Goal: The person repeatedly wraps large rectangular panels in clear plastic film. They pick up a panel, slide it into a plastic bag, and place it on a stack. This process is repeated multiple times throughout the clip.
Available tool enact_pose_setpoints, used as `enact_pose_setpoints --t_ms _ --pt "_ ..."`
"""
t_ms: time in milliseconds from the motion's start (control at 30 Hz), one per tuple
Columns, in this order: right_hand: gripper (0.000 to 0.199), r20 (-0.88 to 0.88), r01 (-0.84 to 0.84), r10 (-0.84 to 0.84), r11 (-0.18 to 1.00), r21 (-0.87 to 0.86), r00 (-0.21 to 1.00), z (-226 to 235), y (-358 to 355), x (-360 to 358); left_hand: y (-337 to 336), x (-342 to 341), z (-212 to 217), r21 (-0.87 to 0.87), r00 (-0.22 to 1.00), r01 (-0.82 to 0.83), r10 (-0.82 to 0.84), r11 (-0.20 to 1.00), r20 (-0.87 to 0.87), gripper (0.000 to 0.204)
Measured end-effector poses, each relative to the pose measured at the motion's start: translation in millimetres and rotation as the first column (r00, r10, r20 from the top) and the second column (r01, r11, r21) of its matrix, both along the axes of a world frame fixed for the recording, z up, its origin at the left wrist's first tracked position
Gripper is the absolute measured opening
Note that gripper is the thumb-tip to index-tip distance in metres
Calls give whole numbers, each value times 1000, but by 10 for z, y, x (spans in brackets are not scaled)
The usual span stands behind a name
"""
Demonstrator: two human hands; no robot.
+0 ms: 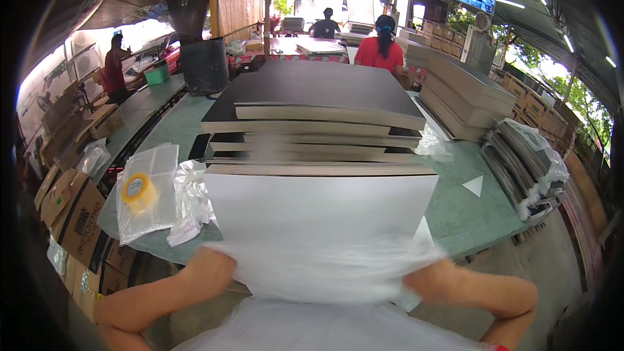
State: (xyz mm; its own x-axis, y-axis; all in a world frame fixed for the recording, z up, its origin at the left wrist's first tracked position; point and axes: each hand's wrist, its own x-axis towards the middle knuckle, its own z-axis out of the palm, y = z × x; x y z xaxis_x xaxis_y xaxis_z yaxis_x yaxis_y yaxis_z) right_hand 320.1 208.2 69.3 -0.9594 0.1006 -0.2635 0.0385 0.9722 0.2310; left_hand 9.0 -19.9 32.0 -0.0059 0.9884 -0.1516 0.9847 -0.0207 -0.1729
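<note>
Fingers of both hands were hidden under a blurred sheet of clear plastic wrap (331, 266), so their spread could not be told. The left hand (211, 266) and right hand (432, 279) each met a lower corner of that wrap, which covered the near end of a white board (318, 205). The board lay on the green desk (465, 211), in front of a stack of dark boards (318, 107). To the left, a clear bag (146, 192) held a roll of yellow tape (138, 190), with crumpled plastic just beside it.
</note>
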Motion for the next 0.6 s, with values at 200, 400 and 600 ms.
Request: enact_pose_setpoints --t_ms 200,400,600 --pt "28 -817 82 -369 924 -373 442 868 -51 -54 -308 220 -514 -39 873 301 -259 953 414 14" --pt "36 -944 104 -314 947 -304 98 373 525 -126 -521 -239 563 147 194 -642 -27 752 981 20" --pt "56 -770 127 -364 927 -351 525 258 128 -419 -251 -777 222 847 852 -487 330 213 407 40"
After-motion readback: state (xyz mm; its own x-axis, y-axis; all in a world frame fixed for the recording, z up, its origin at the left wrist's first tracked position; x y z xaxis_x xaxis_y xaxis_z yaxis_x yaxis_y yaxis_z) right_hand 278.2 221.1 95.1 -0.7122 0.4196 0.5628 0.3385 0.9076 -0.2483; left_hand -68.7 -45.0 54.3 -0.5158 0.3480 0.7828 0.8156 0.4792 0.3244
